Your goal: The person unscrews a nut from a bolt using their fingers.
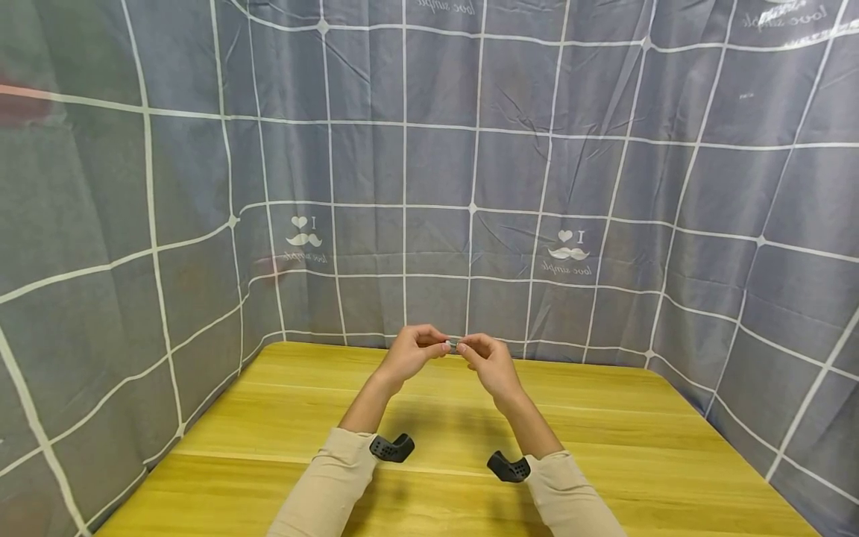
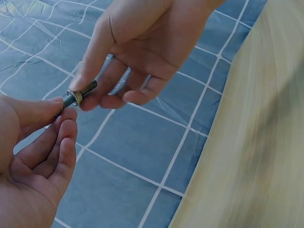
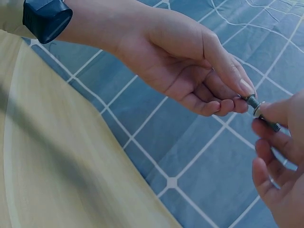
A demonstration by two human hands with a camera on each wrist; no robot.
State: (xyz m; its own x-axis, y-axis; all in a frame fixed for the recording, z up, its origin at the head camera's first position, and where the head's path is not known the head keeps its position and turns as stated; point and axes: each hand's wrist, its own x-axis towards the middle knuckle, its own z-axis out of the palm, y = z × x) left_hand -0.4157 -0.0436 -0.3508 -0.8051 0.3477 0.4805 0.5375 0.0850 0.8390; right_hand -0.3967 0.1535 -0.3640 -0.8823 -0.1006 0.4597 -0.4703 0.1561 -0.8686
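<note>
The head view is bright, with soft shadows on the near middle of the table, glare high on the right of the curtain and a hazy reddish smear at left. Both wrist views look dimmer, bluish, softly focused.

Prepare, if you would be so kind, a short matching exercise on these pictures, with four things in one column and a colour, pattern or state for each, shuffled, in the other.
Things:
1. Threaded bolt
2. Table
3. Curtain
4. Sleeves

Descriptions:
A. Plain beige
B. Patterned with white grid lines
C. Held between the fingers of the left hand and the right hand
D. Yellow and wood-grained in the head view

Right pairs: 1-C, 2-D, 3-B, 4-A
</note>
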